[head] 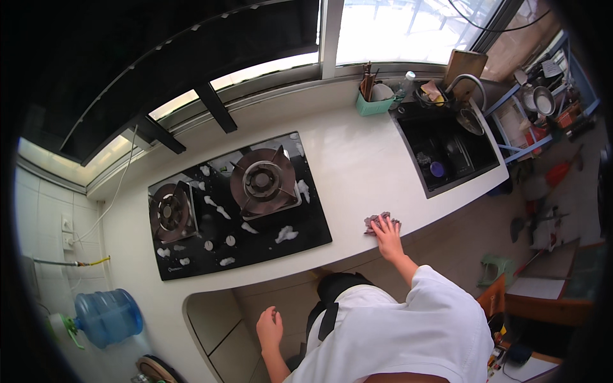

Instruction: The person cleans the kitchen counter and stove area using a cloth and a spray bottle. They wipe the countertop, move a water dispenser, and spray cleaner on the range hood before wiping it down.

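My right hand (389,237) presses on a crumpled purplish-grey cloth (373,223), which lies on the white countertop (352,186) near its front edge. Part of the cloth is hidden under the fingers. My left hand (269,328) hangs in front of the counter, loosely bent, with nothing seen in it. To the left of the cloth, a black glass gas hob (215,230) is set into the counter. White foam (286,233) lies in patches over its surface, around the right burner (262,179) and the left burner (167,210).
Right of the cloth is a black sink (450,153) with a curved faucet (479,81). A green basket (373,106) with chopsticks stands behind. A dark range hood (191,62) overhangs the back left. A blue water jug (109,317) stands at left, a green stool (495,269) at right.
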A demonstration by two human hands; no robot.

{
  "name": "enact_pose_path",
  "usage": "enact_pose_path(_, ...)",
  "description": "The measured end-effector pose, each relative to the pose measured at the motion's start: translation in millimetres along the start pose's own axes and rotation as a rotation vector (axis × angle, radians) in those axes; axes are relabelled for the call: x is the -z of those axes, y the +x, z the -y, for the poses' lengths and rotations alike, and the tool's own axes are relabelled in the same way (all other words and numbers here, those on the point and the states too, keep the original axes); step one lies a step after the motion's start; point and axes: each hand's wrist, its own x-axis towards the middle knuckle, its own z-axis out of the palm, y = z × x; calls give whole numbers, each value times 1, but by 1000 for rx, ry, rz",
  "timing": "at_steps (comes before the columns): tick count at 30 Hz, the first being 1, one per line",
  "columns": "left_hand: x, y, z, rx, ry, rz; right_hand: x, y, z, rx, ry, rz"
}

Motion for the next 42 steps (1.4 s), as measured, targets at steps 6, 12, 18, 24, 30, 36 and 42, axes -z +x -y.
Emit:
enact_pose_path(6,-36,-37,-4,-37,9,-36,-15,-4,-5,9,16,-50)
enact_pose_path(12,-64,-73,-26,30,17,38,-25,14,-9,10,6,-51)
enact_pose_path(18,-83,-72,-43,77,75,51,-29,143,-46,-23,6,-110)
enact_pose_path(24,-95,-41,-99,140,126,40,6,309,-60,-141,45,32)
enact_pose_path(30,-118,16,-181,93,80,130,22,374,-92,-41,-32,-5)
enact_pose_path(36,-135,46,-221,54,71,155,32,155,-122,168,52,17)
enact_pose_path(42,-146,69,-239,-59,157,233,47,100,-129,125,83,109)
